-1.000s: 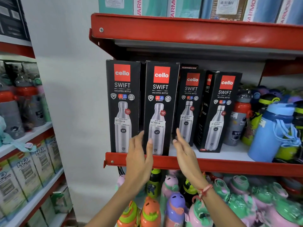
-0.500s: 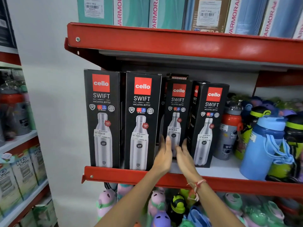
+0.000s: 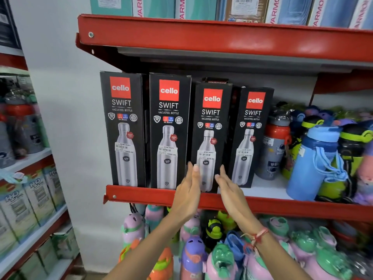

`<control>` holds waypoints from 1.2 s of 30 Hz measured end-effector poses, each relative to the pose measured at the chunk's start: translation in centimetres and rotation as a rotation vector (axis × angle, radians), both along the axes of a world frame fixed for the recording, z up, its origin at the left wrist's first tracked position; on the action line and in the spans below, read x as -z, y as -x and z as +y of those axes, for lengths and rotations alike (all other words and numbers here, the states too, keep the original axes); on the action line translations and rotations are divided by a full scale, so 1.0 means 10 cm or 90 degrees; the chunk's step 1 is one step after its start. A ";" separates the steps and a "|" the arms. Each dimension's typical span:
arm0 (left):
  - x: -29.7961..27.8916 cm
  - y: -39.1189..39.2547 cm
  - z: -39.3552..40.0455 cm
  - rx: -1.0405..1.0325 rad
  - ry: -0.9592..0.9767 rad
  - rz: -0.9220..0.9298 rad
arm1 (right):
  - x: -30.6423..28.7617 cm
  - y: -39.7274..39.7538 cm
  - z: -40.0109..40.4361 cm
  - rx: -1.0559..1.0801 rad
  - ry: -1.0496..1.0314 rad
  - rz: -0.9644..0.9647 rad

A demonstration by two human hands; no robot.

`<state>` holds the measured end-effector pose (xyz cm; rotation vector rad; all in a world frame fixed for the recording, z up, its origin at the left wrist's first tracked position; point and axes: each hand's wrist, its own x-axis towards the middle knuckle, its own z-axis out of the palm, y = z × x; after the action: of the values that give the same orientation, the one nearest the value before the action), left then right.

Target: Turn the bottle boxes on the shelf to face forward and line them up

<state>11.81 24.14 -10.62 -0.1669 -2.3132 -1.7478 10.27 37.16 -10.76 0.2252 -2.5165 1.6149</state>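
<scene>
Four black Cello Swift bottle boxes stand upright on the red-edged shelf (image 3: 141, 194), printed fronts facing me. The first box (image 3: 125, 110) and second box (image 3: 168, 110) are taller and stand at the front lip. The third box (image 3: 211, 118) stands at the lip too, its base between my hands. My left hand (image 3: 187, 190) presses its lower left edge and my right hand (image 3: 230, 188) its lower right edge, fingers straight. The fourth box (image 3: 252, 118) sits slightly further back, to the right. Another dark box top (image 3: 216, 80) peeks out behind the third.
Loose bottles crowd the shelf's right side, among them a grey and red bottle (image 3: 276, 142) and a blue bottle (image 3: 314, 164). A red upper shelf (image 3: 222, 39) hangs close above the boxes. Children's bottles (image 3: 193, 249) fill the shelf below. Another rack (image 3: 30, 158) stands at left.
My hands moved from the second box to the third box, closed on its lower sides, and it has come forward to the shelf lip. The fourth box now faces more squarely forward.
</scene>
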 end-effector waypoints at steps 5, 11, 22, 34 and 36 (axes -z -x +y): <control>0.01 -0.18 -0.02 0.004 0.032 0.012 | 0.04 -0.12 0.02 -0.001 0.032 0.003; 0.00 -0.21 0.05 -0.142 0.143 0.150 | -0.03 -0.11 0.12 0.050 0.015 0.074; -0.05 0.32 0.92 0.121 0.101 0.007 | -0.07 0.44 0.63 0.123 0.092 0.069; 0.04 -0.04 0.76 0.092 0.071 0.038 | 0.10 -0.06 0.78 0.084 -0.008 0.098; 0.03 -0.14 0.74 0.094 0.086 0.037 | 0.09 -0.15 0.76 0.082 -0.009 0.103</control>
<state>13.20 31.56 -10.93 -0.4171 -2.4310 -1.6277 11.80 44.76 -11.61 0.1841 -2.3696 1.4689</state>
